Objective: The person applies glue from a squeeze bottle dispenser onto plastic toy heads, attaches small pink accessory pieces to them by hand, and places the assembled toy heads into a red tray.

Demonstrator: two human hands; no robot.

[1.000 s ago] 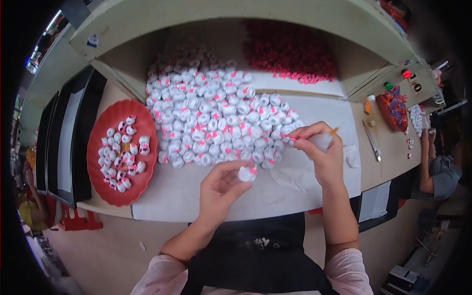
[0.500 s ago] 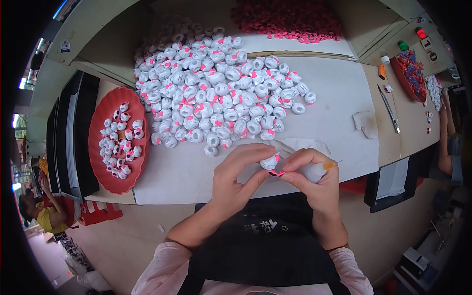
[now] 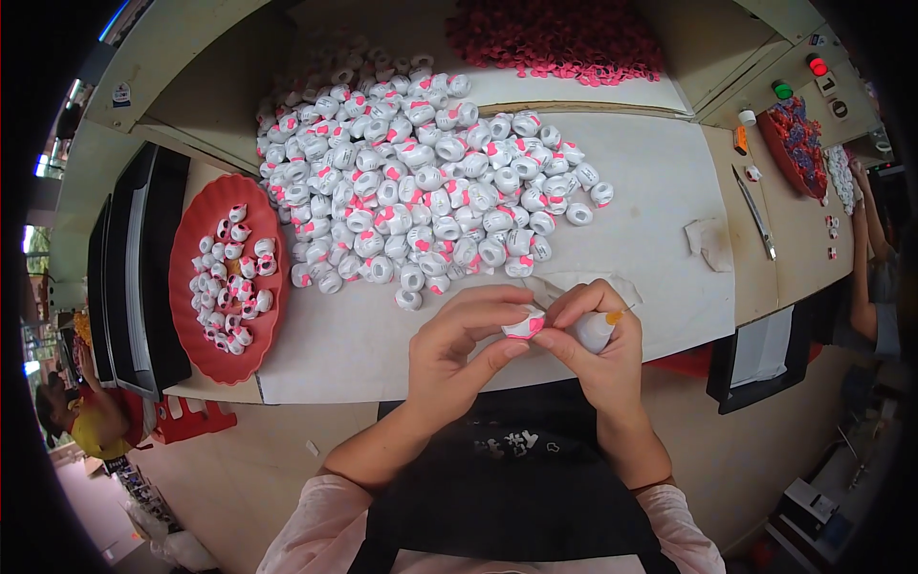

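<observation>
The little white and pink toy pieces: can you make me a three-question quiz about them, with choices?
1. Where is the red tray?
A. left of the pile
B. right of the pile
C. under the hands

2. What colour is the heap at the far edge of the table?
A. blue
B. dark pink
C. green

3. What is the piece at the hands doing?
A. lying in the tray
B. pinched between both hands
C. lying on the floor

Answers:
1 A, the tray sits left of the pile.
2 B, the far heap is dark pink.
3 B, the left hand and right hand both pinch it; the right hand also holds a small white tube.
</observation>
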